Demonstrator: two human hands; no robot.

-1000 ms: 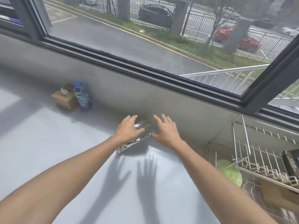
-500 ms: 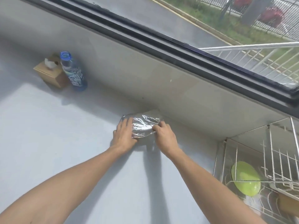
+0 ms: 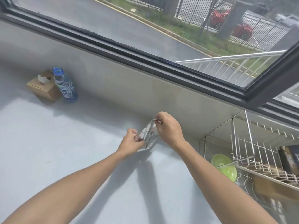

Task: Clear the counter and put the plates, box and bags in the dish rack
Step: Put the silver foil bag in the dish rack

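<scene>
A crinkled silver foil bag [image 3: 149, 135] is held tilted just above the grey counter [image 3: 64, 151], near the back wall. My left hand [image 3: 131, 143] grips its lower left corner. My right hand [image 3: 168, 128] pinches its upper right corner. The wire dish rack [image 3: 242, 152] stands at the right edge of the counter. A green plate [image 3: 224, 167] sits in its lower level, and a dark box [image 3: 291, 159] rests on its upper shelf. A brown flat thing [image 3: 273, 188] lies low in the rack, partly hidden by the wires.
A brown tissue box [image 3: 42, 88] and a blue-capped water bottle [image 3: 65, 85] stand together at the back left of the counter. A low grey wall and a dark window frame [image 3: 145, 60] run behind everything.
Both hands first lay flat over the foil bag on the counter, then closed on its ends. Now the bag is lifted and tilted, and it has shifted right toward the rack.
</scene>
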